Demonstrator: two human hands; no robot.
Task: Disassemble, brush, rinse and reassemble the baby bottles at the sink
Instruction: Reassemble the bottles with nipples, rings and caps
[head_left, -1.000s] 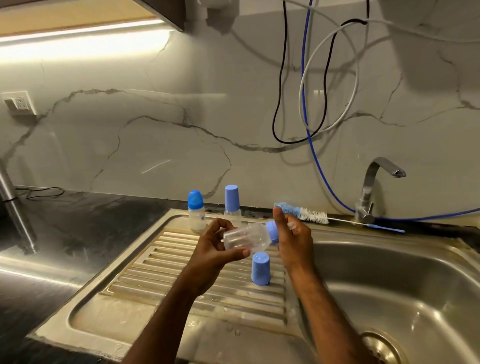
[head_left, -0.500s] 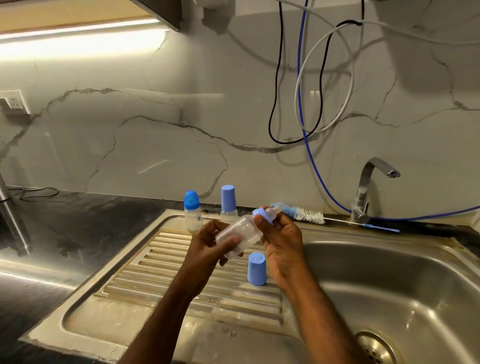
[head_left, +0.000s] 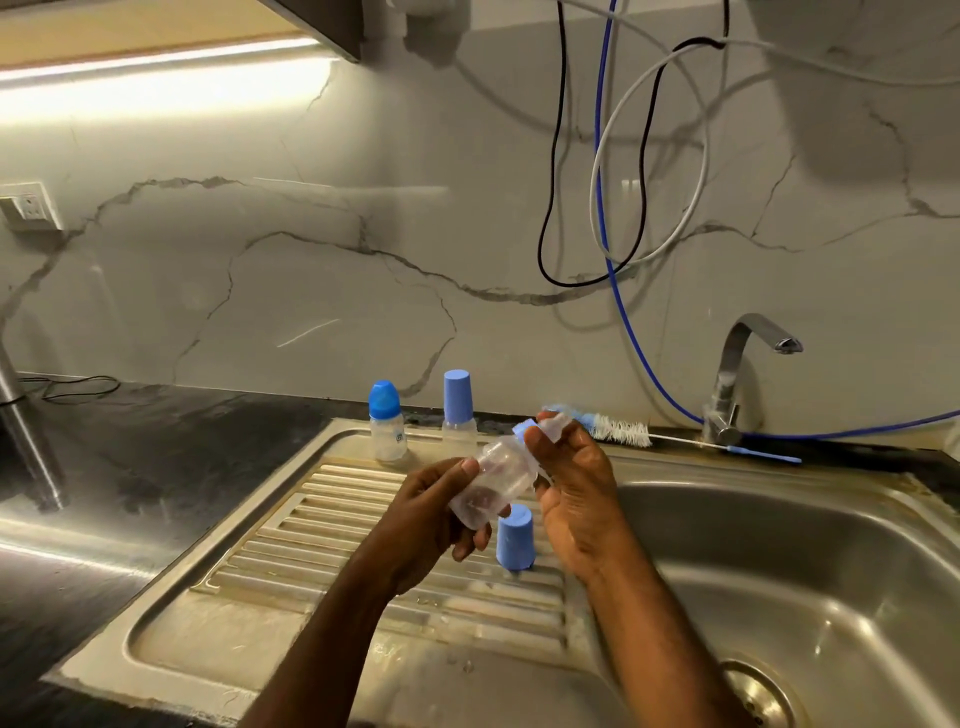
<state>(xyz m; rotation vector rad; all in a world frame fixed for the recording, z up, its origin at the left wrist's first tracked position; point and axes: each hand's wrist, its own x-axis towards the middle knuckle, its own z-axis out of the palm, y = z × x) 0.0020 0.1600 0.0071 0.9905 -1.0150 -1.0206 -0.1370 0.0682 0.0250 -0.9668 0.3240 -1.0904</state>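
At the far left we see a wall socket (head_left: 30, 205) on the marble backsplash and a dark countertop (head_left: 156, 457) running up to the steel sink (head_left: 883, 519). On the sink's back ledge stand two baby bottles: one with a rounded blue cap (head_left: 386, 422), and just to its right one with a taller blue cap (head_left: 459, 410). Over the ribbed drainboard (head_left: 291, 551) our left hand (head_left: 431, 519) curls its fingers and thumb round the clear bottle body (head_left: 491, 486), which lies tilted, neck up and to the right. Below it a loose blue cap (head_left: 514, 538) stands mouth-down on the drainboard. Our right hand (head_left: 576, 488) pinches the blue collar and teat (head_left: 535, 428) at the bottle's neck between thumb and fingertips; we cannot tell whether the collar is clear of the neck. Behind that hand the bottle brush (head_left: 623, 430) lies along the ledge, its handle pointing right toward the tap (head_left: 737, 374). Black, white and blue cables (head_left: 602, 208) hang on the wall above.
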